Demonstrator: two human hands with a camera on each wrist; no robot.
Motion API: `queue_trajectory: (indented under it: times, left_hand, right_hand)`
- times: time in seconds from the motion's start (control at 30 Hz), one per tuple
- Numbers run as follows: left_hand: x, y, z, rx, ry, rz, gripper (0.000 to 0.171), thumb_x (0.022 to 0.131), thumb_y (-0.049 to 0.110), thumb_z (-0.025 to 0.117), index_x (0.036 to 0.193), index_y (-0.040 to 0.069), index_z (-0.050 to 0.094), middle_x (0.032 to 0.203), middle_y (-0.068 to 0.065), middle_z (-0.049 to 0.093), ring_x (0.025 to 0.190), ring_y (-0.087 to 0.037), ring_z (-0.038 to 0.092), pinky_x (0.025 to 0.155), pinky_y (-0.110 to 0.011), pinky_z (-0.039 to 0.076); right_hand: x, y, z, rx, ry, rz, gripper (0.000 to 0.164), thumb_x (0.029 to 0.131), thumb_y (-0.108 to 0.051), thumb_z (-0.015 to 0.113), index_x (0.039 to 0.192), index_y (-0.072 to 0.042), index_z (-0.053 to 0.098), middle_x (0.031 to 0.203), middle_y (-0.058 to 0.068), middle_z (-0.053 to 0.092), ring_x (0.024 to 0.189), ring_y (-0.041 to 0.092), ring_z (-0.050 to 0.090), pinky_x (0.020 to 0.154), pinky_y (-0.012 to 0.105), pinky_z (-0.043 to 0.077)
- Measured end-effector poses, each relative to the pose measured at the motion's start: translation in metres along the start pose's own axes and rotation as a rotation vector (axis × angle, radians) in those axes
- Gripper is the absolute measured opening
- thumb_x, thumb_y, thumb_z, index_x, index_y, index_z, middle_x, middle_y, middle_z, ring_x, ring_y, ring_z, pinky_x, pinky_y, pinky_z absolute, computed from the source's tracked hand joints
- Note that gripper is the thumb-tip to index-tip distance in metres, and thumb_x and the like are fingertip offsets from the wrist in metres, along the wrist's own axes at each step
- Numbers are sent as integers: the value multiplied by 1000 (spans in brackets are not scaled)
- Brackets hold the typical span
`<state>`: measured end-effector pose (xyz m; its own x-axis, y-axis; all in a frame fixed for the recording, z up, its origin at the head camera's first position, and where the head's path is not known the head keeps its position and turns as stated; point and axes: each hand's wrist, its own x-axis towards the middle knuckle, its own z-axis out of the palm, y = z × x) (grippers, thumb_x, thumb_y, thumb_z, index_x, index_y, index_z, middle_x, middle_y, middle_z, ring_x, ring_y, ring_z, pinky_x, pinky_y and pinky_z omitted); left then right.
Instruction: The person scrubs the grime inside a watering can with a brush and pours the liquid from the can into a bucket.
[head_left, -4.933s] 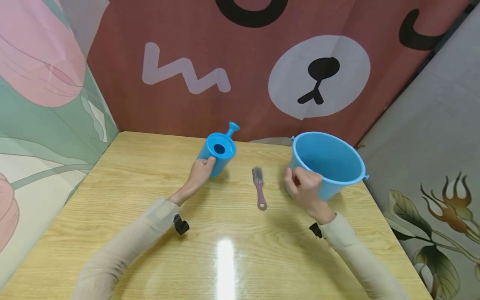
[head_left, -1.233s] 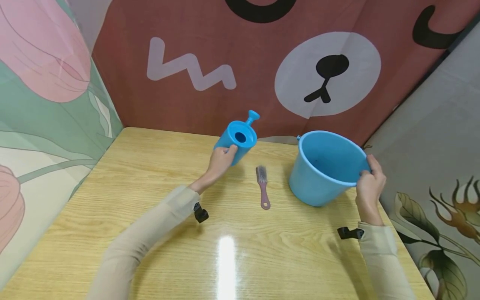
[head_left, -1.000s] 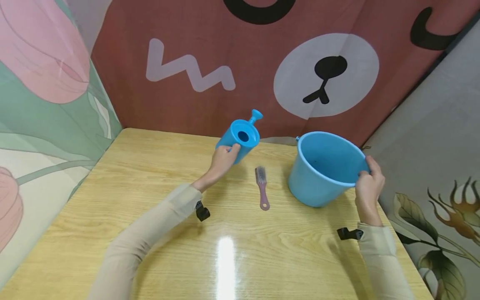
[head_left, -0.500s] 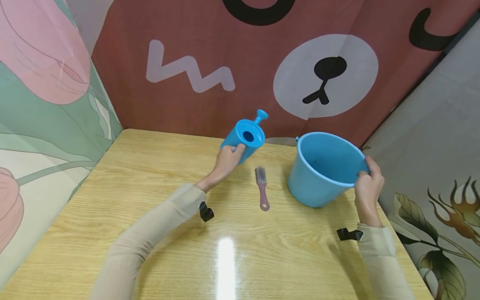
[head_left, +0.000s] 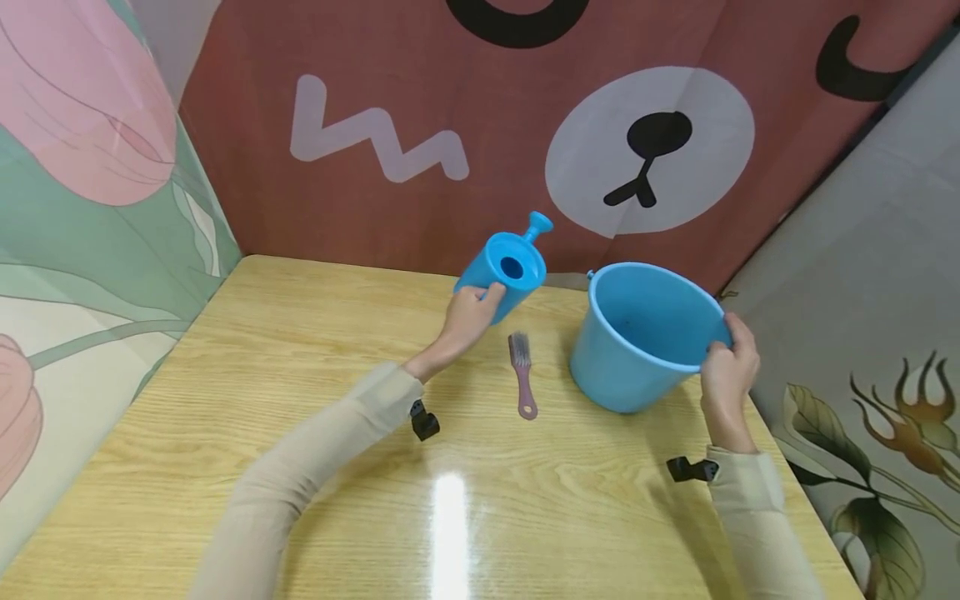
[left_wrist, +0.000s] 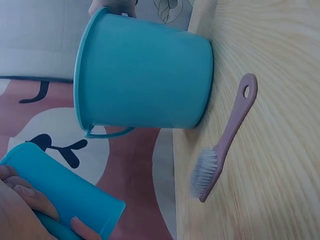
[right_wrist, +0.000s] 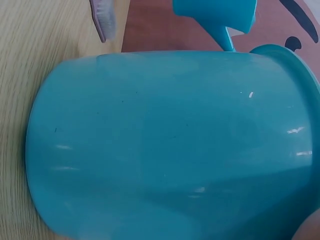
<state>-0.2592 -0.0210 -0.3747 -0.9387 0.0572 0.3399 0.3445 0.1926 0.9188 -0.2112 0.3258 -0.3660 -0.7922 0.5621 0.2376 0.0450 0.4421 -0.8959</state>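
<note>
My left hand [head_left: 471, 318] grips a blue watering can [head_left: 487, 271] by its handle, holding it above the table; its spout with a flared rose points to the back right. In the left wrist view, fingers [left_wrist: 37, 200] curl round the can's handle. My right hand [head_left: 729, 371] holds the rim of a light blue bucket [head_left: 626, 362] at its right side, thumb on one side of the rim. The bucket stands upright on the table, and its handle hangs down the far side in the left wrist view. A purple brush [head_left: 523, 379] with pale bristles lies between can and bucket.
The wooden table [head_left: 337, 500] reaches back to a reddish-brown curtain [head_left: 390, 217] with a bear's face. A floral curtain [head_left: 847, 333] borders the right edge, and another stands at the left. Each wrist carries a small black camera [head_left: 424, 420].
The watering can in my left hand has risen and moved right, toward the bucket. My right hand, curled at the bucket's near side earlier, has taken hold of its right rim. The brush lies still.
</note>
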Motion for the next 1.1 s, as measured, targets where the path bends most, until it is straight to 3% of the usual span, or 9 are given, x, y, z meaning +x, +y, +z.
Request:
queue_trajectory:
  times: [0.7,1.1]
  left_hand:
    - [9,22,27,-2,-58,21,46,94,39,46,57,14,33,50,4,29,46,-10,24,45,-26,23]
    - [15,25,47,78,-82,-7,49,94,41,48,56,13,36,49,7,30,46,-9,27,46,-26,24]
  right_hand:
    - [-1,1,5,14,23,-10,58,96,-1,28,151,-11,40,156,3,35,143,16,29,115,33,22]
    - [-3,1,5,24,22,-3,57,97,-2,28,151,-13,40,156,2,35,143,16,29,115,34,22]
